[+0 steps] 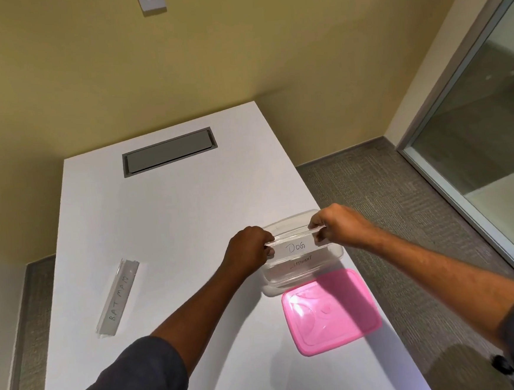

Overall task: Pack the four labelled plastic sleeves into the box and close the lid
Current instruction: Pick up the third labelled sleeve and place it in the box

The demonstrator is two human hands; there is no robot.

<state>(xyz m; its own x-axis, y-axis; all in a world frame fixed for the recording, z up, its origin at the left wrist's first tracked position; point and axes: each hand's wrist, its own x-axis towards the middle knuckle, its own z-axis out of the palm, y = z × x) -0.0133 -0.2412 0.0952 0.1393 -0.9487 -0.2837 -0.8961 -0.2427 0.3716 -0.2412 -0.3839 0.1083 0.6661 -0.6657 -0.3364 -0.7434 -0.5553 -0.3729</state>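
Both hands meet just right of the middle of the frame, over the clear box point(304, 271). The left hand point(249, 250) pinches one end of the DOG sleeve point(296, 247) and the right hand point(339, 226) pinches the other end, so each grip is narrow and closed on that sleeve. The sleeve's long side runs left to right across the picture, the same way as the long side of the box, and it sits right above the open box, so I think it only needs to go straight down. Under it, inside the box, lies another sleeve point(301, 261) with a word that looks like ELEPHANT (part of it is hidden). I cannot tell if a third one is in there too. The BATMAN sleeve point(117, 298) lies alone at the lower left of the frame, flat on the white desk point(174, 216), well apart from the box. Its long side points up and a bit right, so it would need a turn to match the box. The left hand is nearer to it. The pink lid point(331, 310) rests on the desk just below the box, touching its near edge, and it is nearer to the right hand.
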